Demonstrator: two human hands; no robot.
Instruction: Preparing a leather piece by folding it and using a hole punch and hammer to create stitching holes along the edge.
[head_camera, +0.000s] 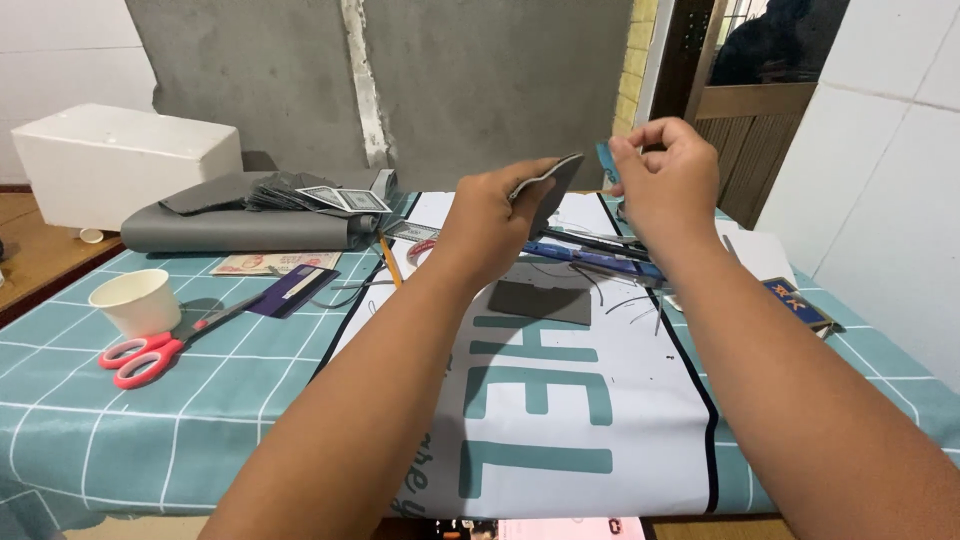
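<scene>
My left hand (490, 225) pinched a grey foam sheet (550, 190); at three o'clock, my right hand (665, 175) gripped a blue cutter (606, 160).

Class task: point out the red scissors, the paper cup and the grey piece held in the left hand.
red scissors (150, 352), head view, handles.
paper cup (137, 301), head view, side wall.
grey piece (552, 190), head view, middle.

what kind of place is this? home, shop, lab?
Probably a home or small workshop craft table, not a lab. A teal checked tablecloth covers it, red-handled scissors lie beside a paper cup, and rolled grey sheet material sits behind. The wall is bare plaster.
</scene>
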